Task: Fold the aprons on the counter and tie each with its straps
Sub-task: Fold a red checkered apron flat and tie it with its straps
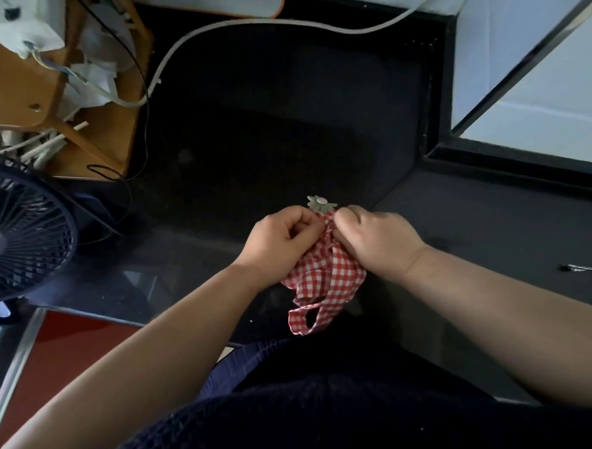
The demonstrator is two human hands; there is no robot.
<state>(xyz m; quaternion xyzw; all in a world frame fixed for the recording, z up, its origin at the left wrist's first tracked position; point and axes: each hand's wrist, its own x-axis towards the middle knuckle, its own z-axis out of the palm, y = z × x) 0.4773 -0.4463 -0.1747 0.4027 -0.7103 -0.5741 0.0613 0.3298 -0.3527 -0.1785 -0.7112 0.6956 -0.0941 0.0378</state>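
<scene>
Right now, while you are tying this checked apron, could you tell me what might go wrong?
1. The left hand and right hand pinch the apron only at its top; if either grip slackens, the bundle could unfold.
2. A strap loop lies at the near edge of the counter and might slip over or snag.

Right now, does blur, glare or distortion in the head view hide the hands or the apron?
Head view: left hand, right hand and gingham apron are sharp and well lit; the black counter is dark, with faint reflections; wide-angle distortion bends the edges.
</scene>
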